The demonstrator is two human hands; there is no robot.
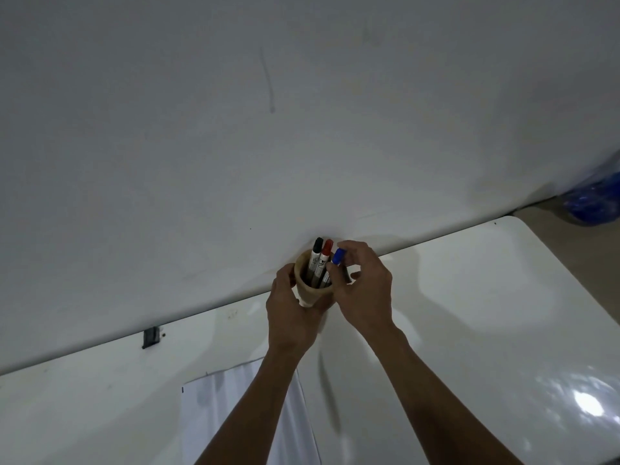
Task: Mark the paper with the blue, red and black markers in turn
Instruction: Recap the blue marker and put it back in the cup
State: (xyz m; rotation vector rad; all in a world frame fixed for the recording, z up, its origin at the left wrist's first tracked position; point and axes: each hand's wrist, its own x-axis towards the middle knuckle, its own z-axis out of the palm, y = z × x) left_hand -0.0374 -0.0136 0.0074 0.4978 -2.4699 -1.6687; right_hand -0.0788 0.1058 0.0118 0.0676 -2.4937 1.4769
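The left hand (290,308) wraps the tan paper cup (310,285) at the table's far edge; the right hand (364,290) pinches the blue-capped marker (339,257). A crooked pull could tip the cup, spilling the red-capped marker (326,251) and black-capped marker (316,250). The white paper sheet (214,414) lies near.

The tan cup (313,290) sits hard against the pale wall (302,129), so there's no way in behind it. The left hand (290,313) and right hand (364,290) block both flanks. To the right, the glossy white desk (486,313) lies wide open.
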